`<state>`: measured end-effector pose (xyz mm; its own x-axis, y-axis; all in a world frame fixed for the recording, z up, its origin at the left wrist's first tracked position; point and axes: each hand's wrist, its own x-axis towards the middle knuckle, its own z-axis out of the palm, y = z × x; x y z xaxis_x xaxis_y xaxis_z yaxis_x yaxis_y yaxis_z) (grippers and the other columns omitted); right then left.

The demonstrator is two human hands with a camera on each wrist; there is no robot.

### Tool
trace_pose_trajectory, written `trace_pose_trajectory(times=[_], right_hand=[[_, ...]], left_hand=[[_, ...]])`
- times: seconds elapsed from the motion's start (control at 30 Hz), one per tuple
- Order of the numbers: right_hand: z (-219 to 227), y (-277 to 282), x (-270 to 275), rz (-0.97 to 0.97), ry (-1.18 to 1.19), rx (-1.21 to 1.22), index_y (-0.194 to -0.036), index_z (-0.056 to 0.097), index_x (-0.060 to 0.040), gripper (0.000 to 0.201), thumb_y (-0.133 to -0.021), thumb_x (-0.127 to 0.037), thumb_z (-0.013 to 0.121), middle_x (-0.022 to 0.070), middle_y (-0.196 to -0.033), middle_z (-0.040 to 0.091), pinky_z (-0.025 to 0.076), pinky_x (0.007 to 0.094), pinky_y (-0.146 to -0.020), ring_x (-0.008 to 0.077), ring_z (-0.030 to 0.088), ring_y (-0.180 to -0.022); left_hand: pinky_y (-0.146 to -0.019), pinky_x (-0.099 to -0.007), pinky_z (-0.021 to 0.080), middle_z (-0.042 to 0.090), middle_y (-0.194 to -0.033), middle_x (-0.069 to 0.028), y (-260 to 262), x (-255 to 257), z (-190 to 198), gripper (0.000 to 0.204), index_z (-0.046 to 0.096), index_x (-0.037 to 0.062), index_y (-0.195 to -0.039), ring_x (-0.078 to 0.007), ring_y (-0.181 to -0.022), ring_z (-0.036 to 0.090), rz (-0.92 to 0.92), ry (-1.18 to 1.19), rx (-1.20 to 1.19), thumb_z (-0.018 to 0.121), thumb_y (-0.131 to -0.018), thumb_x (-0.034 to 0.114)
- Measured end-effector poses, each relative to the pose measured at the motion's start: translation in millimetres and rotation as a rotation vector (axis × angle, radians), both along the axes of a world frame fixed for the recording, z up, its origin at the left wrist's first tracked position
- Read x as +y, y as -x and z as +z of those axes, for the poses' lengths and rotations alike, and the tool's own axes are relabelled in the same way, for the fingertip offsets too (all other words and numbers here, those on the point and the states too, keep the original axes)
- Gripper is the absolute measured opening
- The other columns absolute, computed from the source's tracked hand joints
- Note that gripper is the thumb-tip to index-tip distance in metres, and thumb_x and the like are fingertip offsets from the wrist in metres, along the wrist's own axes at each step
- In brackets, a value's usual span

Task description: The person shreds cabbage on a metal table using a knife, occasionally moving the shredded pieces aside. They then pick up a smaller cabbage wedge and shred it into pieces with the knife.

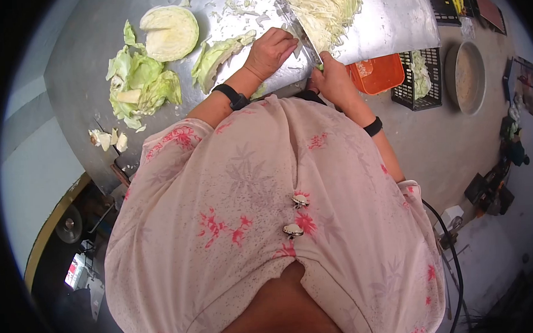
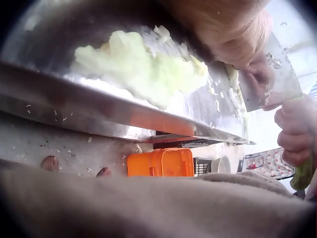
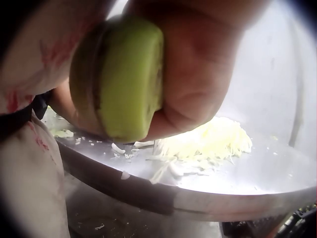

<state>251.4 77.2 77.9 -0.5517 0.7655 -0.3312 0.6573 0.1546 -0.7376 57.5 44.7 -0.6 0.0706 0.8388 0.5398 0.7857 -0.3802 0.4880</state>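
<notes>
My right hand [image 1: 336,82] grips a broad-bladed knife by its green handle [image 3: 131,82]. The knife's blade [image 2: 280,82] stands on edge and reflects fingers. Close against the blade's left side, my left hand [image 1: 270,52] has its fingers curled down over a small pale cabbage piece [image 2: 234,82], mostly hidden beneath them. A heap of shredded cabbage [image 1: 328,12] lies just right of the blade. Left of my left hand is a loose cabbage leaf [image 1: 217,60], flat on the metal table [image 1: 385,33].
Half a cabbage [image 1: 170,34], torn outer leaves [image 1: 141,85] and stem chunks [image 1: 108,139] sit on the table's left part. Below its right edge are an orange container [image 1: 378,73], a black crate [image 1: 417,97] and a round metal basin [image 1: 466,77].
</notes>
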Motion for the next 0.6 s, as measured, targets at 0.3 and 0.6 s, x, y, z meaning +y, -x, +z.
trace_pose_trajectory(times=[0.3,0.6], right_hand=[[-28,11,12,0.052,-0.065,0.019,-0.102,0.05,0.0094,0.024,-0.084,-0.006,0.055,0.0326,-0.077,0.061,0.051,0.0472,-0.068,0.0458,0.064,-0.077],[2,13,1,-0.087,0.094,0.008,-0.102,0.05,0.0078,0.025,-0.085,-0.008,0.06,0.0312,-0.074,0.061,0.049,0.0473,-0.066,0.0479,0.062,-0.077]], left_hand=[[-0.068,-0.0292,0.053,0.062,-0.086,-0.0014,0,0,-1,0.008,0.069,0.0066,-0.083,-0.0182,-0.083,0.061,-0.022,-0.008,-0.039,0.073,-0.076,0.008],[-0.07,-0.0308,0.053,0.064,-0.09,-0.0041,3,-2,0,0.015,0.07,0.0052,-0.09,-0.0214,-0.084,0.062,-0.028,0.027,-0.094,0.073,-0.075,0.003]])
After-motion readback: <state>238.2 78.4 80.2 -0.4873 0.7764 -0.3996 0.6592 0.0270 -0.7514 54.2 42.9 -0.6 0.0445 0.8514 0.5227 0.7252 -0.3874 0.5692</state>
